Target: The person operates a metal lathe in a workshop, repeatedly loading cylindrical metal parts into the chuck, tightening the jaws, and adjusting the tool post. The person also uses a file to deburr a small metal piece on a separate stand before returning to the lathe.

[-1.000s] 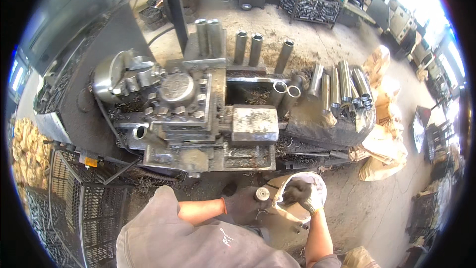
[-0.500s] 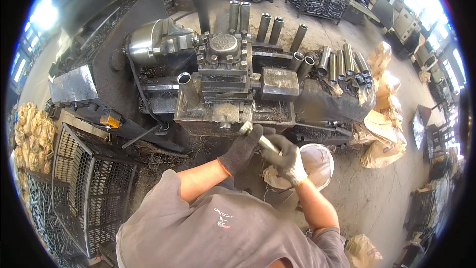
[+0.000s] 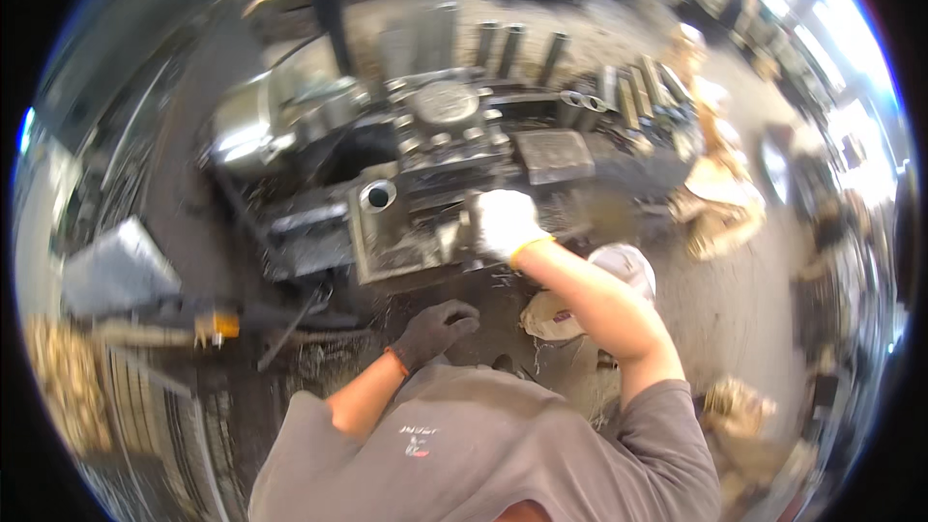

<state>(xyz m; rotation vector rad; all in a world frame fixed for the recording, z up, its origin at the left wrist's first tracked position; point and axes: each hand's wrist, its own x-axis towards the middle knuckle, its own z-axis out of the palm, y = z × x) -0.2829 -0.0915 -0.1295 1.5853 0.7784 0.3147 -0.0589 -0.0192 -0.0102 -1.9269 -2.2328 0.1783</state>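
My left hand (image 3: 435, 333), in a dark glove, hangs in front of the lathe with fingers loosely curved and nothing visible in them. My right hand (image 3: 507, 224), in a glove with a white back and yellow cuff, reaches over the front of the lathe carriage (image 3: 411, 278). Its fingers are bent down and closed; what they grip is hidden beneath the hand. A metal tube (image 3: 380, 197) stands upright on the carriage's left part. Behind my right hand sits the bolted tool post (image 3: 447, 104). The picture is smeared by motion.
The chuck (image 3: 253, 126) is at left. Several tubes (image 3: 510, 48) stand behind the tool post, and more tubes (image 3: 633, 97) lie at right. A lever (image 3: 290, 329) juts out at front left. A white bucket (image 3: 626, 269) and paper sacks (image 3: 720, 208) are on the right.
Both hands held a metal tube before my body. They have parted: the right moved forward to the carriage, the left drew back leftward. The tube no longer shows in them. The view has shifted.
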